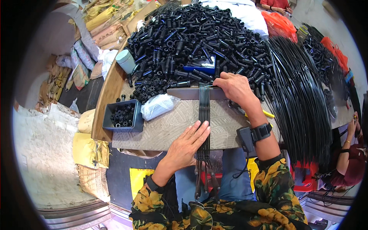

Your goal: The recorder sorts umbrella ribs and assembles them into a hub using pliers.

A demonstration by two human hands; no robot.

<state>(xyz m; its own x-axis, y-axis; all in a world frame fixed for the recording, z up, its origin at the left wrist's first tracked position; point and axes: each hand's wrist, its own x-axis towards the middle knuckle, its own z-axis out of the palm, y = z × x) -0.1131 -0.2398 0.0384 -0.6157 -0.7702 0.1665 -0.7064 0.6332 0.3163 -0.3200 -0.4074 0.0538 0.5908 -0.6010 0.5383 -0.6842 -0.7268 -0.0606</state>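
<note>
A row of thin black rods point(204, 109) lies side by side across the table, its near ends hanging past the front edge. My left hand point(184, 147) rests on the rods with fingers stretched out flat. At their far ends, beside a grey metal bar point(186, 93) set crosswise, my right hand point(235, 88) is closed in a pinch. Something small and thin shows at its fingertips, too small to name. Just beyond is a blue tray point(219, 66) with small silvery pins in it.
A large heap of black tubular parts point(184, 34) covers the back. At left are a grey bin point(134, 128), a clear plastic bag point(159, 107) and a lidded cup point(125, 61). Long black rods point(297, 103) drape over the right side. A co-worker point(349, 165) sits at far right.
</note>
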